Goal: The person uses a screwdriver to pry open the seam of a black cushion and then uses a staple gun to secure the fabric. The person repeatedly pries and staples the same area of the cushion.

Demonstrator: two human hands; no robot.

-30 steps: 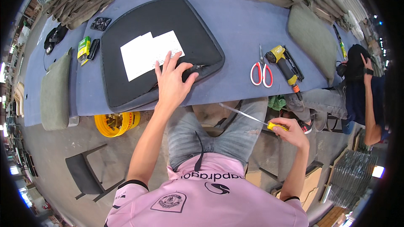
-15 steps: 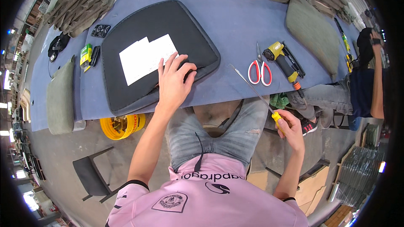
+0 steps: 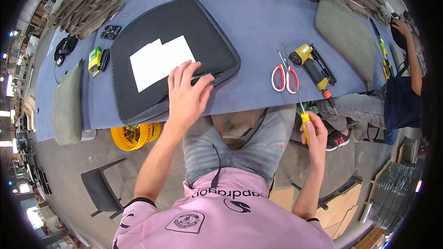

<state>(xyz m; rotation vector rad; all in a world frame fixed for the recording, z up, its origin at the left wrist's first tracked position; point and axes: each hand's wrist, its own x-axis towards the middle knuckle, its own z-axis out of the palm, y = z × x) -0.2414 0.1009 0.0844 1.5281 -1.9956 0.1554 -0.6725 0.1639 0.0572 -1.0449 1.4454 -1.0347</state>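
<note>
A black padded seat panel (image 3: 194,23) with a stitched-looking edge lies on the blue-covered table, and a notched white sheet of paper (image 3: 154,67) rests on it. My left hand (image 3: 187,94) is over the panel's near right part, fingers apart, fingertips at the paper's lower right corner. Beside them the black cover shows a fold. Off the table's front edge, my right hand (image 3: 317,133) is closed around the yellow handle of a long-shafted screwdriver (image 3: 304,121). Its thin metal shaft points up across red-handled scissors (image 3: 291,79) lying on the table.
A yellow nail gun (image 3: 314,67) lies right of the scissors. A green-grey cushion (image 3: 346,37) and piled covers (image 3: 92,4) flank the work. Below the table edge stands a yellow bucket (image 3: 125,144). Another person's arm (image 3: 415,62) shows at far right.
The screwdriver has swung more upright, its shaft now crossing over the scissors. My right hand has shifted slightly left and up. My left hand has moved a little left.
</note>
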